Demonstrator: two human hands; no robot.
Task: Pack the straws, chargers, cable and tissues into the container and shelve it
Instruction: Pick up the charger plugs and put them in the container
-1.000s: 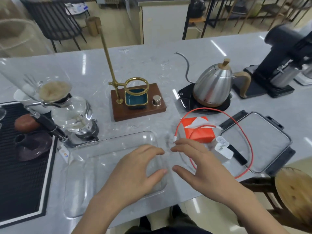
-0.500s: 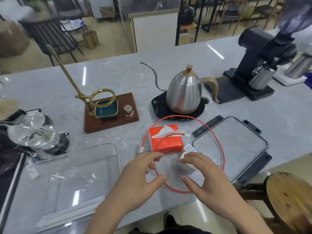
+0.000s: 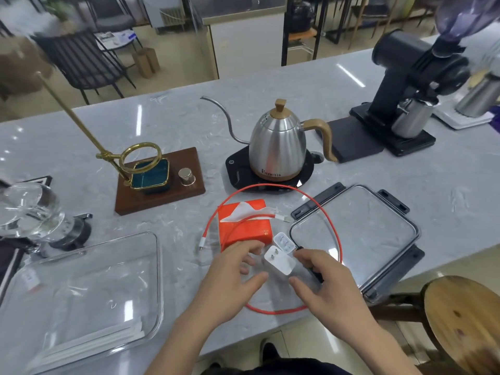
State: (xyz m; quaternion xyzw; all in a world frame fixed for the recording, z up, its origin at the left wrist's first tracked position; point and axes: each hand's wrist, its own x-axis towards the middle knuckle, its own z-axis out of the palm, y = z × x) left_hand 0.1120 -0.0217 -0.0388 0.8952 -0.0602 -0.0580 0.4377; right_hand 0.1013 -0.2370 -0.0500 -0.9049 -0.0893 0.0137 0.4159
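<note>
A clear glass container sits at the left front of the counter with white wrapped straws lying along its near wall. An orange tissue pack lies mid-counter inside a looped red cable. Two white chargers sit just in front of it, one showing its prongs, the other behind it. My left hand and my right hand hover on either side of the pronged charger, fingers spread and relaxed. A black object lies partly under my right fingers.
The container's lid with black clips lies at the right by the counter edge. Behind stand a steel kettle on a black base, a wooden dripper stand, a black grinder and a glass siphon. A wooden stool is front right.
The view has swung right, so the container now sits further left. Both hands have moved from over the container to the chargers, and the pronged charger now shows between them.
</note>
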